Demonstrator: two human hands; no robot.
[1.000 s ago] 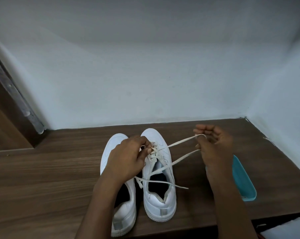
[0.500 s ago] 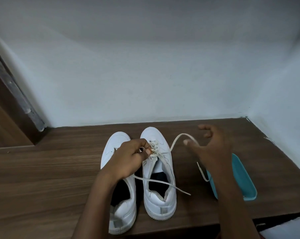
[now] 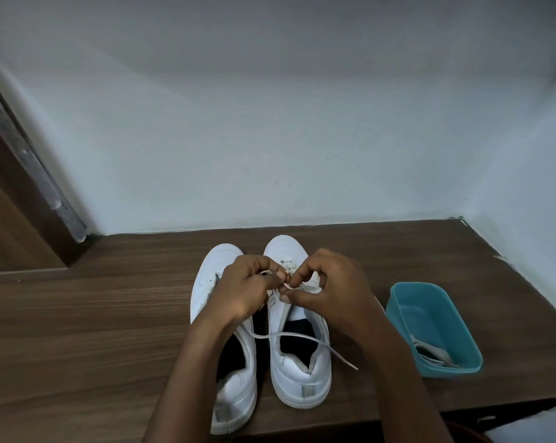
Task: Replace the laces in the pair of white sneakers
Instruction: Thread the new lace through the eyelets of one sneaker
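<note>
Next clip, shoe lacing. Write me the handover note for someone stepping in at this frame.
Left hand: pinches the lace at the eyelets.
Right hand: pinches the same lace beside it.
Things: both hands work over the right sneaker; one lace end trails across its opening. Left sneaker alongside. Teal tub holds more laces.
Done: lacing started near the toe.
Left: finish this shoe; the other looks unlaced, though partly hidden.

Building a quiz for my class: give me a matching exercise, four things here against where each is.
1 left sneaker
2 right sneaker
3 teal tub
4 lace

A pinched by left hand and right hand
B farthest right
C farthest left
D between other sneaker and tub

Pairs: 1-C, 2-D, 3-B, 4-A
</note>
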